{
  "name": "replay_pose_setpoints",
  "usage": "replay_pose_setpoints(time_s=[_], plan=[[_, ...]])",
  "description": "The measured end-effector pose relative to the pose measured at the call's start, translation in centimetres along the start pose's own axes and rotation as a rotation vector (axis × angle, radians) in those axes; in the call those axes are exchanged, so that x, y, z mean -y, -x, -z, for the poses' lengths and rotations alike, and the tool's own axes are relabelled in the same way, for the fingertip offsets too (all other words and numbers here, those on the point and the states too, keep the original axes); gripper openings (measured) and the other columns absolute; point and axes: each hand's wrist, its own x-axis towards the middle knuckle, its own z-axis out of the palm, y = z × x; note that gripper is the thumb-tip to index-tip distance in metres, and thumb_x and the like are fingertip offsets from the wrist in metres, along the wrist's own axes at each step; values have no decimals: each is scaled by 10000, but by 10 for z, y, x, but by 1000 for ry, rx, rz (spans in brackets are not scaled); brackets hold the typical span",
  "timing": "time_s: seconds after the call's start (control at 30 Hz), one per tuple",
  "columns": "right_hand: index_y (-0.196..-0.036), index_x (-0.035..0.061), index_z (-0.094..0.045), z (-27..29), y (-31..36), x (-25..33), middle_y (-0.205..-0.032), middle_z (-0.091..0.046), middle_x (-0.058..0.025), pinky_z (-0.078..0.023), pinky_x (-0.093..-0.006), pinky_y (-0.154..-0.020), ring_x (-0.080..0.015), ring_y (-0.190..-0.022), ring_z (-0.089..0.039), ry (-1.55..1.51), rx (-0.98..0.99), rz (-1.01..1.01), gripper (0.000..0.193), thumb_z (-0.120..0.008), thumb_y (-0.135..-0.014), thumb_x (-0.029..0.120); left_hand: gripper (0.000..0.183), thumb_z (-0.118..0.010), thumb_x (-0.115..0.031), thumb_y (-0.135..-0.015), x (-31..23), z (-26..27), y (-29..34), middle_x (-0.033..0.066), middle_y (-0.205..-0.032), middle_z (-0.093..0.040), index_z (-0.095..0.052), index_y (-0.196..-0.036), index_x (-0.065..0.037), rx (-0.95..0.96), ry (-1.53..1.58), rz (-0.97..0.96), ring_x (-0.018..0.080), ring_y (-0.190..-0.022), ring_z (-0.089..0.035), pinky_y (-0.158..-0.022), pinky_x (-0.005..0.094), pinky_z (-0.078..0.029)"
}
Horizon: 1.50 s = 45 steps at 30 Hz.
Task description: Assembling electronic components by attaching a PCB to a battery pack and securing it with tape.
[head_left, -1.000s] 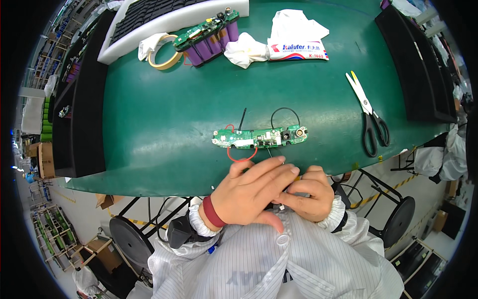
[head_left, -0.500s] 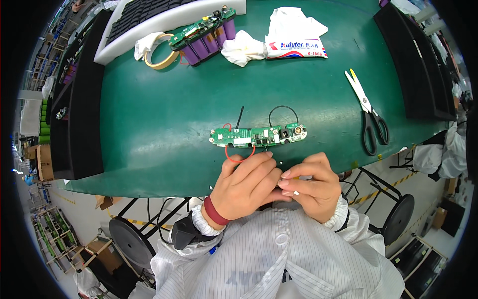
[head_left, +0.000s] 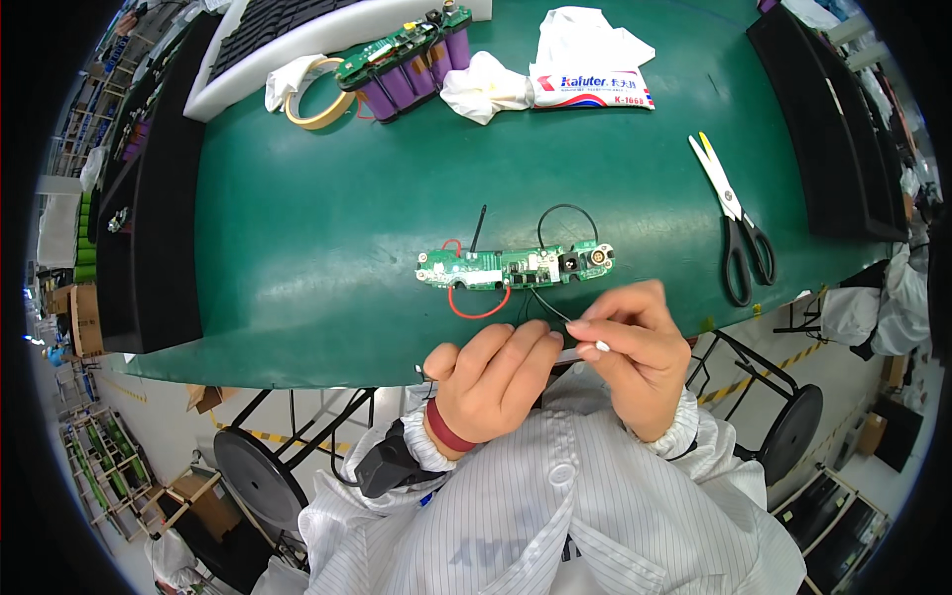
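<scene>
A narrow green circuit board [head_left: 484, 270] lies on the green table in front of me, with red and black wire loops along its edges. From its near edge, thin dark wires [head_left: 551, 306] run towards my hands. My right hand [head_left: 640, 359] pinches one of these wires; a small white tip [head_left: 602, 346] sticks out at its fingers. My left hand [head_left: 496, 385] is closed beside it, palm hidden, with a white-tipped dark wire end [head_left: 420, 371] showing by its thumb. A pale strip [head_left: 569, 355] spans the gap between both hands; its kind is unclear.
Black-handled scissors [head_left: 735, 223] lie at the right. At the back are a purple battery pack [head_left: 412, 74] with a board on top, a tape roll [head_left: 319, 111], crumpled white tissue [head_left: 484, 89] and a white tube [head_left: 593, 87]. Black foam bins [head_left: 159, 218] border the left.
My left hand has drawn back from the board towards me. The wires between board and hands now show more, and my right hand has shifted slightly right.
</scene>
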Motion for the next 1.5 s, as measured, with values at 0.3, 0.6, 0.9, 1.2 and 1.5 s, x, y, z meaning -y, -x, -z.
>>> replay_pose_setpoints(time_s=[0.3,0.6,0.9,1.2,1.5], plan=[[-1054,240,-767,-9,-21,18,-1049,-549,13,-307,-334,-822,-172,-946,-472,484,-30,288,339,-763,-736,121,561,-721,-3,-698,-2,-2,-7,111,-1162,-652,-567,-1236,37,190,459,251,298,-955,-580,-794,370,-390],[-899,166,-733,-4,-42,35,-832,-653,83,-250,-347,-790,-152,-847,-515,601,1,237,166,-775,-742,134,466,-698,23,-739,3,2,-4,155,-1206,-623,-585,-1191,21,209,552,257,335,-1065,-574,-901,430,-442],[-886,177,-749,11,-62,34,-1129,-587,10,-343,-359,-863,-217,-1000,-472,622,71,275,149,-783,-747,138,409,-719,5,-763,9,26,-23,162,-1213,-631,-649,-1165,24,150,613,214,285,-907,-608,-810,353,-492],[-908,133,-746,17,-74,28,-1158,-593,-38,-392,-361,-864,-251,-1023,-479,486,158,235,128,-750,-782,111,219,-769,5,-733,42,45,-80,93,-933,-686,-702,-939,-29,40,542,225,229,-738,-611,-647,312,-474],[-900,142,-743,16,-66,27,-1188,-592,-55,-392,-383,-911,-270,-1097,-466,405,128,212,125,-750,-782,102,139,-812,-78,-719,27,35,-95,53,-829,-611,-686,-757,-34,222,525,384,209,-749,-537,-635,316,-438]])
